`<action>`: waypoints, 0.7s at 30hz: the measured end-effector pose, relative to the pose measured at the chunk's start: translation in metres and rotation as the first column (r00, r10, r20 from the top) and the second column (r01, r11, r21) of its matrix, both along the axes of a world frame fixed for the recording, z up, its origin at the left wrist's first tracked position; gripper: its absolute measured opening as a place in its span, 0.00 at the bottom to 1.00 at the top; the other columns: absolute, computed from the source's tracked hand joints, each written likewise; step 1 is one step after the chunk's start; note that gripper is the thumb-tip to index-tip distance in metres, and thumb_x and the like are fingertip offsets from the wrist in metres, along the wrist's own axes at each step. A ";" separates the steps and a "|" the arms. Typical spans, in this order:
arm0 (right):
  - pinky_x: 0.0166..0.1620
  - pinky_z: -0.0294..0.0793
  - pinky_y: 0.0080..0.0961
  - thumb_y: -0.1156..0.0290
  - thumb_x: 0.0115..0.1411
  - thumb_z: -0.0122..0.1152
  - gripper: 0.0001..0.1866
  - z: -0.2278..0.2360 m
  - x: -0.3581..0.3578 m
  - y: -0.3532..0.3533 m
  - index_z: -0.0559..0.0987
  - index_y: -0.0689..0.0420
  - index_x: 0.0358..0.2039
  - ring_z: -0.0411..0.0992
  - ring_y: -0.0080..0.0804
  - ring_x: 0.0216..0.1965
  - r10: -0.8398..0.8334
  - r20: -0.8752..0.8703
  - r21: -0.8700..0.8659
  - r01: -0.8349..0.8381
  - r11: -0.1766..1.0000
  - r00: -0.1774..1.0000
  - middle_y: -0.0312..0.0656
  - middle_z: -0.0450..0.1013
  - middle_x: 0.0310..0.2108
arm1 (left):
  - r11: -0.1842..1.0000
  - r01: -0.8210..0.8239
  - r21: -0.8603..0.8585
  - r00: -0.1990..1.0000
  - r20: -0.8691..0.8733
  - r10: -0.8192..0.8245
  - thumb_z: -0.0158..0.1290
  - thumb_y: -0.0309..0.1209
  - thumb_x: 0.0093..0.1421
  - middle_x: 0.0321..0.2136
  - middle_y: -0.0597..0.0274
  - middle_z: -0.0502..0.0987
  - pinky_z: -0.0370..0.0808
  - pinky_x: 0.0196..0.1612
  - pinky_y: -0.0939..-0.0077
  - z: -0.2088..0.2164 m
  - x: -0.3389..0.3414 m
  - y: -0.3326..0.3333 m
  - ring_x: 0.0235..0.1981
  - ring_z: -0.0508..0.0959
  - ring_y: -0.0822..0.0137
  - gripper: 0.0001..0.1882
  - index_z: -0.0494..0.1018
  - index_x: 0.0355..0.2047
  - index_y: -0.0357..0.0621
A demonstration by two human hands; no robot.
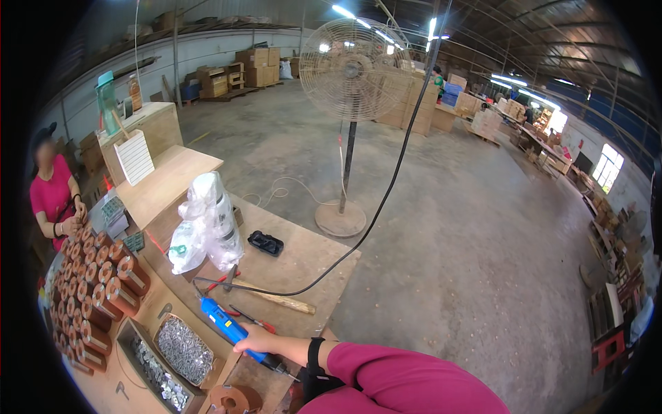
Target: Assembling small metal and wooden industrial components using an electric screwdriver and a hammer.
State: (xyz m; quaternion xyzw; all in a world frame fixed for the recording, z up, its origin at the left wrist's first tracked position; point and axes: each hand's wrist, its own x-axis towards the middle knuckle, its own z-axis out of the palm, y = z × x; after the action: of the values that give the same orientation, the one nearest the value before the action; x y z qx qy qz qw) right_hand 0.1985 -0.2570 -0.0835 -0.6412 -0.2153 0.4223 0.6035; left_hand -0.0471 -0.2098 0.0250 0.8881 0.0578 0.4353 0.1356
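My right hand (256, 339) is closed around a blue electric screwdriver (223, 319), its dark tip pointing toward the table's near edge. A black cord (296, 292) leads from its far end and hangs from above. Beyond the tool lie a hammer with a wooden handle (283, 299) and red-handled pliers (256, 320). To its left stand a box of screws (183, 350) and a wooden box of small metal pieces (160, 378). A brown cylinder (236, 399) with a central hole sits near the lower edge. My left hand is not in view.
Many brown cylinders (96, 297) crowd the left side of the table, where a person in pink (56, 186) works. Plastic-wrapped rolls (212, 221) and a black tray (266, 243) are farther back. A tall fan (353, 69) stands beyond the table.
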 end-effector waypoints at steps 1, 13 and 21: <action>0.25 0.70 0.22 0.70 0.41 0.63 0.31 0.000 0.000 0.001 0.64 0.61 0.47 0.70 0.24 0.20 0.006 -0.004 -0.001 -0.006 1.000 1.000 0.39 0.71 0.24 | 1.000 0.005 -0.007 1.000 -0.016 -0.005 0.55 0.14 0.45 0.30 0.51 0.75 0.73 0.35 0.68 0.002 0.000 0.000 0.32 0.76 0.55 0.10 0.71 0.28 0.37; 0.23 0.71 0.22 0.72 0.41 0.64 0.23 0.002 0.023 -0.009 0.67 0.59 0.40 0.70 0.25 0.21 -0.028 -0.038 -0.058 0.026 0.998 0.999 0.37 0.69 0.21 | 0.979 -0.204 -0.019 0.979 0.017 0.205 0.56 0.21 0.41 0.30 0.59 0.77 0.71 0.37 0.67 -0.007 -0.005 0.024 0.32 0.77 0.61 0.08 0.71 0.24 0.42; 0.23 0.72 0.24 0.74 0.42 0.63 0.22 0.010 0.011 0.001 0.65 0.58 0.38 0.70 0.27 0.23 -0.004 -0.084 -0.108 -0.005 0.994 0.996 0.39 0.68 0.25 | 0.991 -0.135 -0.002 0.987 -0.089 0.135 0.56 0.21 0.40 0.31 0.61 0.76 0.70 0.39 0.68 -0.020 -0.001 0.000 0.34 0.76 0.63 0.09 0.70 0.24 0.43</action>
State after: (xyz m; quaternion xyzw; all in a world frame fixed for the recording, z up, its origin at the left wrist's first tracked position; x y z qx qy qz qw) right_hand 0.2095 -0.2557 -0.0739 -0.6546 -0.1665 0.4601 0.5763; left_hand -0.0479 -0.2099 0.0048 0.9001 0.1254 0.4034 0.1066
